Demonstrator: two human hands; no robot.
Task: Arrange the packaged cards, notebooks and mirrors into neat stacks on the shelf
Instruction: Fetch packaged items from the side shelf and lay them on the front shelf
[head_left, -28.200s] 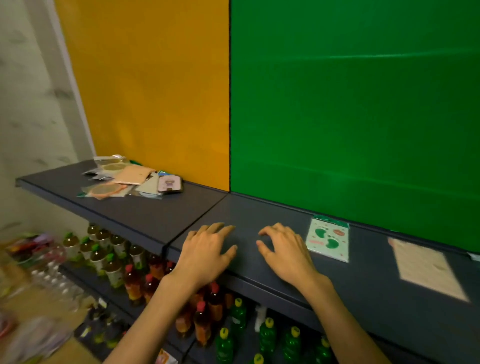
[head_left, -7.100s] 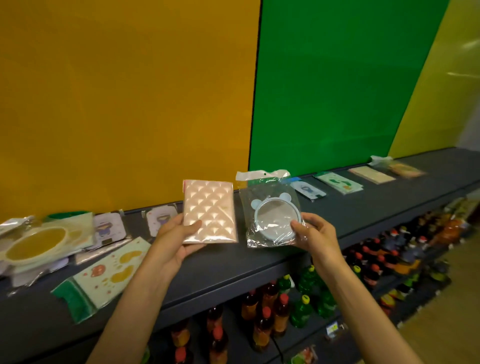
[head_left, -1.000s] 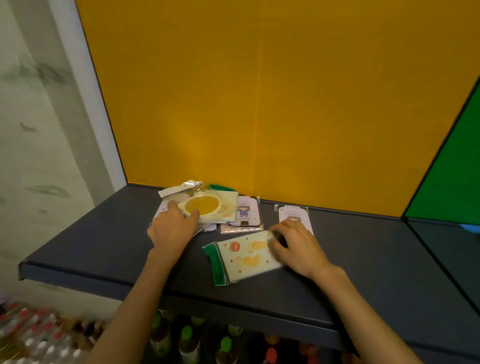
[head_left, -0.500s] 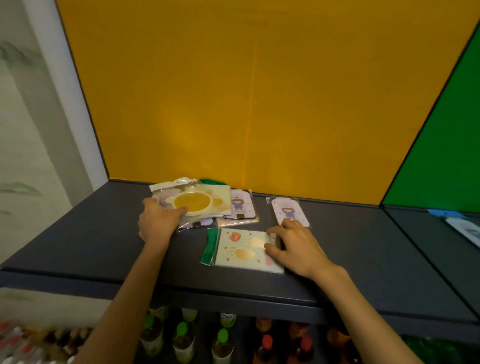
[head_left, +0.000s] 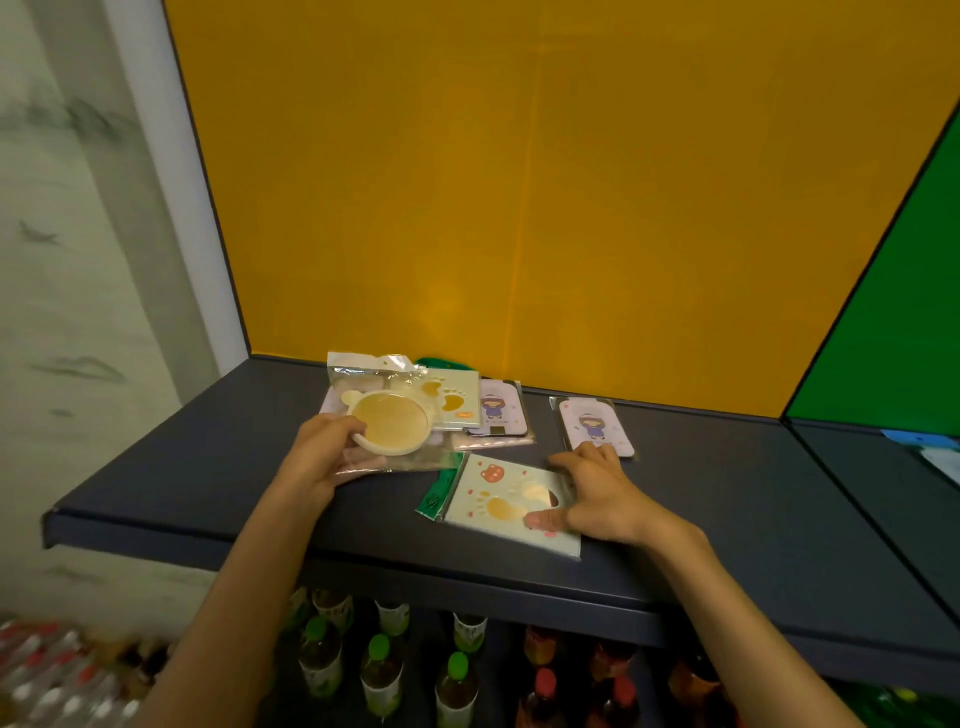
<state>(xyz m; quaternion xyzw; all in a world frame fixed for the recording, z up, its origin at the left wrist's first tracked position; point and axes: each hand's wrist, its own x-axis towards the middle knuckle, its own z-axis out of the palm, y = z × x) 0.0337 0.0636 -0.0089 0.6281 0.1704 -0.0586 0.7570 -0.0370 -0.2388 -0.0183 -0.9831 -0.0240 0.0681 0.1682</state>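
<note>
On the dark grey shelf (head_left: 218, 483), backed by an orange panel (head_left: 519, 182), the person's 2 hands are both down among the packaged goods. The left hand (head_left: 317, 457) grips the near-left edge of a round cream bear-eared mirror in a clear plastic bag (head_left: 390, 423), fingers curled over its rim. That mirror lies on top of a loose pile at the far left of the shelf, overlapping a pale card with yellow paw prints (head_left: 454, 397); what else sits under the pile is hard to make out.

The right hand (head_left: 597, 493) holds the right edge of a pale green packaged notebook printed with paw prints and a small bear, with a green strip on its left side (head_left: 504, 504); the thumb presses on its cover, the fingers arch over its far-right corner. This notebook lies flat near the front edge, just right of the mirror pile.

Behind it sit 2 lilac cards showing a cartoon girl: one (head_left: 501, 410) tucked against the pile, the other (head_left: 595, 423) apart to the right, just beyond the right fingertips (head_left: 605, 451). Green-capped and red-capped bottles (head_left: 457, 675) stand on the lower shelf.
</note>
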